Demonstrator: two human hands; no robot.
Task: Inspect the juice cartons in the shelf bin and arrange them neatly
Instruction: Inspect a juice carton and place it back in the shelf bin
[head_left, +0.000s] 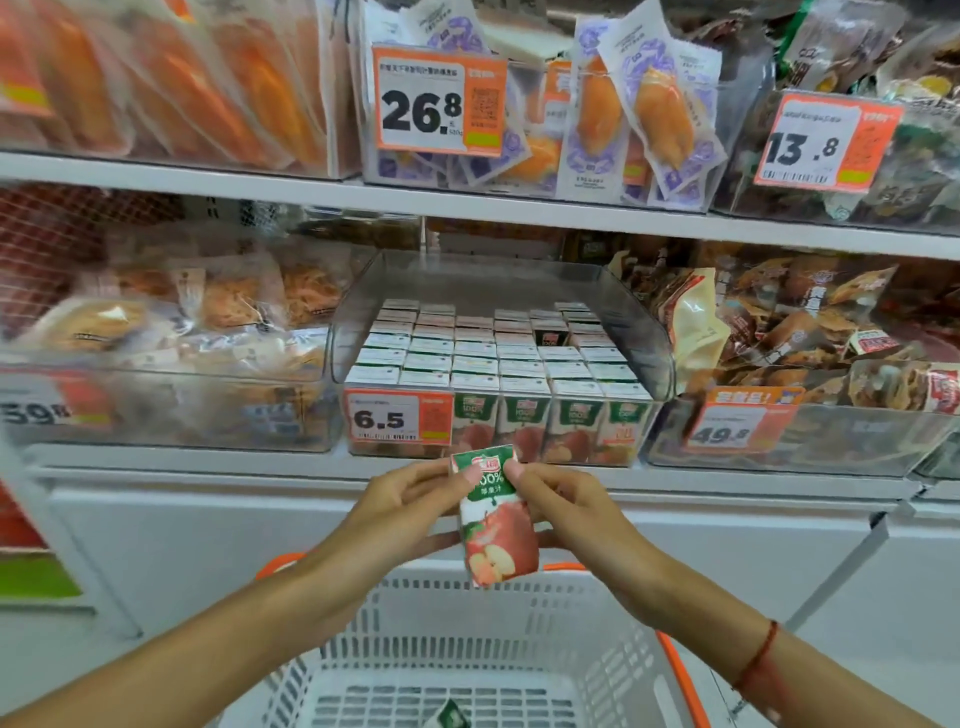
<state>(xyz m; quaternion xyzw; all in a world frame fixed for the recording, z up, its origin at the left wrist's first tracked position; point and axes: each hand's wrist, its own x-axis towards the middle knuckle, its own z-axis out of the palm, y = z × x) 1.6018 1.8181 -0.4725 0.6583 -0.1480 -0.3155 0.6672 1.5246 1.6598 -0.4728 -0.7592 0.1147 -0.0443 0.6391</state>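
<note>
Two hands, left hand (410, 501) and right hand (563, 501), both pinching one juice carton (496, 519), tilted, near the shelf bin (639, 332), above a white basket (597, 649).

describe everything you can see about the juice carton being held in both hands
The juice carton is a small rectangular paperboard box, with a green band on top reading 100% under a red logo, and below it a white panel with red apples, one cut open. It is held up, tilted slightly, in front of the shelf bin and above the white basket. The left hand and right hand pinch its upper corners, with fingers supporting its sides.
</note>
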